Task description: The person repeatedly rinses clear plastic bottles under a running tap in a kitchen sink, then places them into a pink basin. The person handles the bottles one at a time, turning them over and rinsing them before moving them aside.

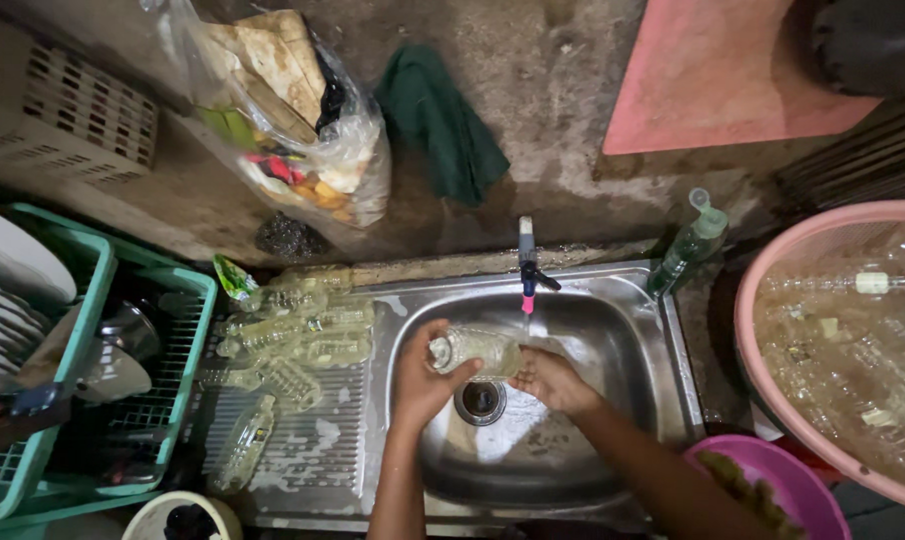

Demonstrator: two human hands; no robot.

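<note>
Over the steel sink point(633, 330), under the tap point(526, 265), the left hand point(420, 380) and the right hand point(553, 382) both close their fingers around a clear plastic bottle point(476, 352).

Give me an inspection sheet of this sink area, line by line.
Surface: steel sink, wet, with a drainboard on its left.
Job's things: clear bottle held sideways under the tap.
Clutter: washed bottles on the drainboard; pink tub of soaking bottles; green dish rack; plastic bag; green cloth.
Grippers: left hand grips the bottle's neck end; right hand holds its base.
Cables: nothing seen.
Surroundings: rough concrete wall.
</note>
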